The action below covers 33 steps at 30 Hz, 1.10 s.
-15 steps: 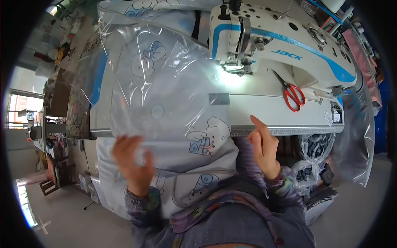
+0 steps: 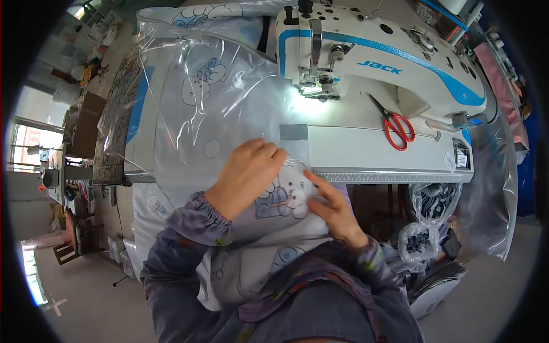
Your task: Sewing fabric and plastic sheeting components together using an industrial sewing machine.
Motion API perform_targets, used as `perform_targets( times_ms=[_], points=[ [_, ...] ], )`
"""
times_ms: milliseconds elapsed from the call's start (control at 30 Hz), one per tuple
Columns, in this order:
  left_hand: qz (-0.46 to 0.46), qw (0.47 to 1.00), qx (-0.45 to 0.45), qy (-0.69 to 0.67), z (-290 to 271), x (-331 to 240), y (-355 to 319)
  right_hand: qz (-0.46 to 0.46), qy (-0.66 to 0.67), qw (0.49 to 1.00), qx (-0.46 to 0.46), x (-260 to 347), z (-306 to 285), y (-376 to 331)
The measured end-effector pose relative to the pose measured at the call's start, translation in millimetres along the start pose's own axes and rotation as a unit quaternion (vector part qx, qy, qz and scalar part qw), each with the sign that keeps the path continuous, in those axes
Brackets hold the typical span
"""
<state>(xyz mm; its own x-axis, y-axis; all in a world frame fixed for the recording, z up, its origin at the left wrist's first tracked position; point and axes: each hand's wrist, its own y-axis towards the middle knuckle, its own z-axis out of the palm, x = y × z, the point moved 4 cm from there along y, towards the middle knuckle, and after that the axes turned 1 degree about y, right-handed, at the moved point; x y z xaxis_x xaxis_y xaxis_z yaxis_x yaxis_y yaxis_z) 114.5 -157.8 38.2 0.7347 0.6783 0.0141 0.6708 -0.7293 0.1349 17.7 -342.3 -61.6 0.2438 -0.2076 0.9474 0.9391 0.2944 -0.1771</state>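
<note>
A pale grey fabric (image 2: 229, 200) printed with cartoon animals lies over the sewing table's front edge and down onto my lap. Clear plastic sheeting (image 2: 191, 123) with bright glare covers its upper part. My left hand (image 2: 247, 176) is closed, fingertips pinching the layered material below a small grey patch (image 2: 294, 132). Across a printed white animal from it, my right hand (image 2: 336, 212) has its thumb and index finger at the fabric's right edge; its other fingers are partly hidden. A white and blue sewing machine (image 2: 383, 63) stands beyond, its lamp lit at the needle.
Red-handled scissors (image 2: 398, 130) lie on the machine bed, right of the needle. A ruler strip (image 2: 394, 176) runs along the table's front edge. Clear bags of dark pieces (image 2: 420, 240) hang below at the right, beside a hanging plastic sheet (image 2: 489, 194).
My left hand has moved right and up from the fabric's left side and closed on the material. My right hand has come down and left onto its edge.
</note>
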Motion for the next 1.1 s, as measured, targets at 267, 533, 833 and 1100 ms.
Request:
perform_targets(
  times_ms=[267, 533, 833, 1100],
  points=[
    [-0.004, 0.994, -0.109, -0.014, 17, -11, 11, 0.008, -0.257, 0.966, 0.016, 22, -10, -1],
    [-0.062, 0.992, -0.032, -0.108, 29, -20, 12, 0.047, -0.119, 0.991, 0.032, 15, -6, 8],
    [-0.065, 0.995, -0.022, -0.077, 35, -8, 39, 0.065, -0.071, 0.995, 0.002, 22, -8, 41],
    [-0.077, 0.993, -0.016, -0.084, 40, 9, 66, 0.055, -0.018, 0.998, -0.008, 34, -20, 77]
  ],
)
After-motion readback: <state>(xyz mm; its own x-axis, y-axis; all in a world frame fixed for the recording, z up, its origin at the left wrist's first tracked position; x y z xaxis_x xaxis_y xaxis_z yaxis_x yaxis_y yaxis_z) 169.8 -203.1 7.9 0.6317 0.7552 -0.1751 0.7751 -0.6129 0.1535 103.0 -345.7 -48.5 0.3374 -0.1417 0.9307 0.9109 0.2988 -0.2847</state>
